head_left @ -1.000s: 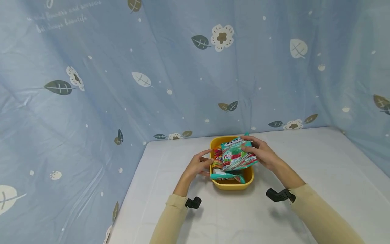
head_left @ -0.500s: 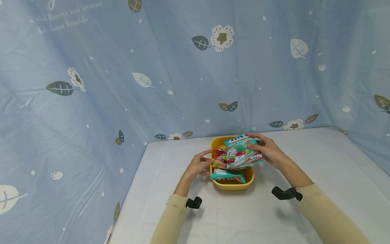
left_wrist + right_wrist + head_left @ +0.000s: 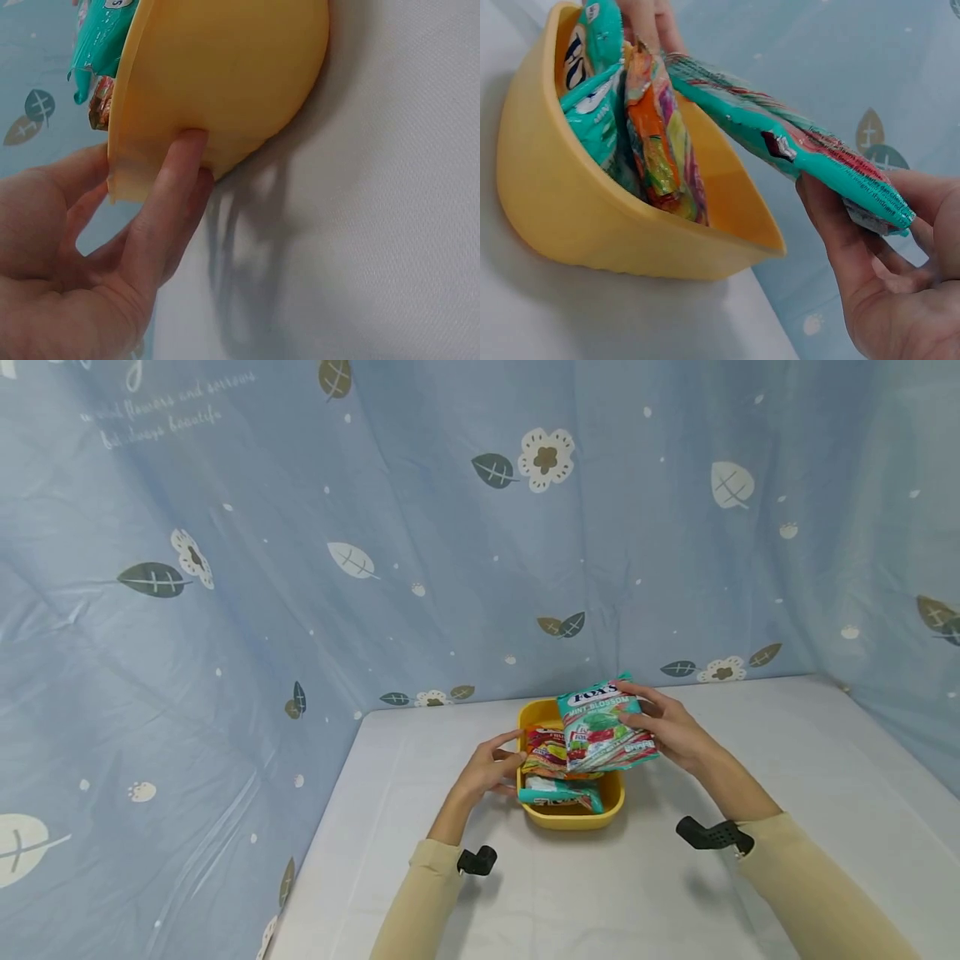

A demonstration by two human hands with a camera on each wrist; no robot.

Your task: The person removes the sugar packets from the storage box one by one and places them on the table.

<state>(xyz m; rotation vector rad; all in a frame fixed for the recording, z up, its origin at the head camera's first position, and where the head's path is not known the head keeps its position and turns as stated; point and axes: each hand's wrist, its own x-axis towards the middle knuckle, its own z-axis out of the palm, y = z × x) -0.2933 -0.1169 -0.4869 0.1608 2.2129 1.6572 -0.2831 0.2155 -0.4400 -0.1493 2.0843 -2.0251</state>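
A yellow bowl (image 3: 611,795) stands on the white table (image 3: 675,893) with candy packets upright in it. My left hand (image 3: 508,758) holds the bowl's left side; in the left wrist view a finger (image 3: 171,196) presses the outer wall of the bowl (image 3: 232,82) and the thumb lies past the rim. My right hand (image 3: 637,714) grips a teal mint candy packet (image 3: 600,735), tilted over the bowl's right part. In the right wrist view that packet (image 3: 795,142) slants above the bowl (image 3: 592,217). An orange packet (image 3: 660,150) and another teal packet (image 3: 592,112) stay inside.
A blue curtain (image 3: 375,527) printed with leaves and flowers hangs close behind the table and along its left and right sides. The table's left edge (image 3: 322,835) runs near my left forearm. Black camera mounts (image 3: 708,835) sit at both wrists.
My right hand has drawn the teal mint packet a little up and to the right, away from the other packets. The left hand and the bowl have stayed put.
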